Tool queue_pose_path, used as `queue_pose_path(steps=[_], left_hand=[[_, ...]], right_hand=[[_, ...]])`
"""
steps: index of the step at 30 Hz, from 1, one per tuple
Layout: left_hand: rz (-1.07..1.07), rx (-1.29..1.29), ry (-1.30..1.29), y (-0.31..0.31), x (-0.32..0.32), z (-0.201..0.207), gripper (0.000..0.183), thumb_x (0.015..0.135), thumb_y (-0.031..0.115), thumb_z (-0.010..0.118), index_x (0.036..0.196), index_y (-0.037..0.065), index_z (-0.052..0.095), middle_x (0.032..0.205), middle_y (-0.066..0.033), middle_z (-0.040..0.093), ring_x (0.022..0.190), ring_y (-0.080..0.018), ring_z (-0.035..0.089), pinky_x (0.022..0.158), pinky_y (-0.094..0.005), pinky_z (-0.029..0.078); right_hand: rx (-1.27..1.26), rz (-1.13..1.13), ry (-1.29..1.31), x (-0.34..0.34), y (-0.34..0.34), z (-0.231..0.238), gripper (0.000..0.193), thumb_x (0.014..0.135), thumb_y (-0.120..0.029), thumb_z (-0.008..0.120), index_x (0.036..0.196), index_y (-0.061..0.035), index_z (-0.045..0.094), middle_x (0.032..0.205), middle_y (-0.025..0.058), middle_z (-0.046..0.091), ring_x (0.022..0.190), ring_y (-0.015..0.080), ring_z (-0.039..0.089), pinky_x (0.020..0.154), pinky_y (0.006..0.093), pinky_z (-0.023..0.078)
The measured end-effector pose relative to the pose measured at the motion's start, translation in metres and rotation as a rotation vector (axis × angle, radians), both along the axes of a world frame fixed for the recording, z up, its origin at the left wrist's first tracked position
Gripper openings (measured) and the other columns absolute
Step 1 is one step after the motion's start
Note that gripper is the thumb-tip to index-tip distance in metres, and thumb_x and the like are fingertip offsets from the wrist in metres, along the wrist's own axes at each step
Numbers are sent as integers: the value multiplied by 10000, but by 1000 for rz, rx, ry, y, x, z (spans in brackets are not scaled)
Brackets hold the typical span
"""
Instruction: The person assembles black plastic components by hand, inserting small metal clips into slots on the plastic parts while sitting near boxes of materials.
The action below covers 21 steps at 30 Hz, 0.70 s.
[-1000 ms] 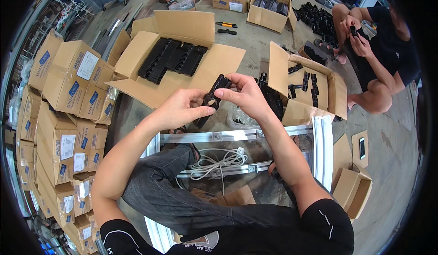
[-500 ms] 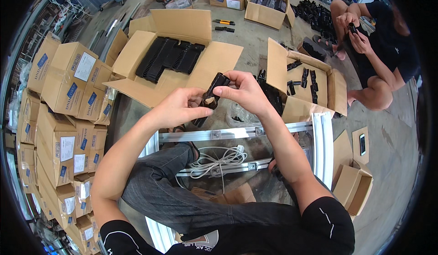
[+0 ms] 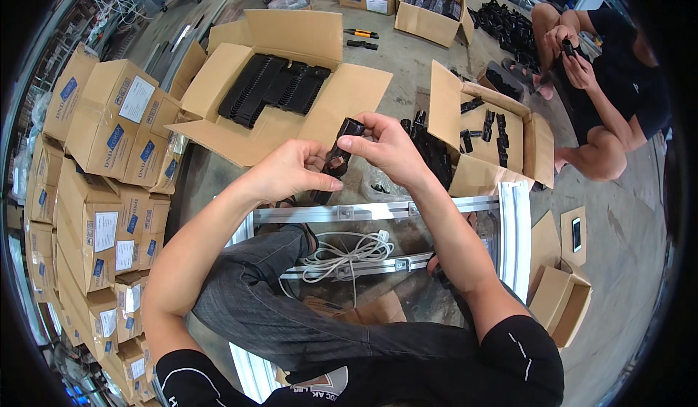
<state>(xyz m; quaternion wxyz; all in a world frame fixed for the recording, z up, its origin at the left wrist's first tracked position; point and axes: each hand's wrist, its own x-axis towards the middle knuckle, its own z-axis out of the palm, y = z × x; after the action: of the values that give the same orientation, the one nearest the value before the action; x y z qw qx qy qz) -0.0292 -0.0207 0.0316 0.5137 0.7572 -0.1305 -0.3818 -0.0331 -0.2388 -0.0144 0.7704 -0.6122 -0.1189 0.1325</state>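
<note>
A glossy black tubular part (image 3: 337, 161), open at its upper end, is held tilted in front of me above the metal frame. Around its upper half, my right hand (image 3: 385, 149) is closed, thumb on the near side. My left hand (image 3: 291, 168) grips lower down, its thumb lying across the part and its fingers at the side. The part's exact kind cannot be made out. Beyond my left hand stands an open carton (image 3: 349, 98) with rows of black parts (image 3: 273, 90). Right of my right hand, more black parts (image 3: 430, 149) lie beside another open carton (image 3: 534, 152).
An aluminium frame (image 3: 516, 225) surrounds my legs, with a coiled white cable (image 3: 338, 258) inside it. Cartons (image 3: 120, 123) are stacked at left. A co-worker (image 3: 618, 80) sits at right holding a black part. A phone (image 3: 576, 234) lies on cardboard beside a small box (image 3: 563, 301).
Both hands keep hold of the black tubular part, which has turned slightly between them. The surroundings have shifted slightly in view.
</note>
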Motion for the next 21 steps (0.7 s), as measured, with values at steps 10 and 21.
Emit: queue_pose_path(steps=[10, 21], left_hand=[[22, 43, 58, -9, -1, 8, 334, 868, 240, 770, 1073, 22, 622, 772, 36, 596, 612, -36, 533, 525, -206, 426], [89, -25, -93, -8, 2, -6, 384, 929, 224, 706, 1215, -15, 613, 1050, -51, 695, 984, -100, 631, 879, -273, 498]], right_hand=[[111, -3, -23, -3, 3, -4, 313, 895, -119, 719, 1161, 30, 644, 1005, 34, 695, 872, 67, 626, 761, 228, 504], [52, -7, 3, -2, 2, 3, 348, 876, -104, 738, 1181, 30, 639, 1050, 55, 702, 915, 89, 650, 820, 250, 528]])
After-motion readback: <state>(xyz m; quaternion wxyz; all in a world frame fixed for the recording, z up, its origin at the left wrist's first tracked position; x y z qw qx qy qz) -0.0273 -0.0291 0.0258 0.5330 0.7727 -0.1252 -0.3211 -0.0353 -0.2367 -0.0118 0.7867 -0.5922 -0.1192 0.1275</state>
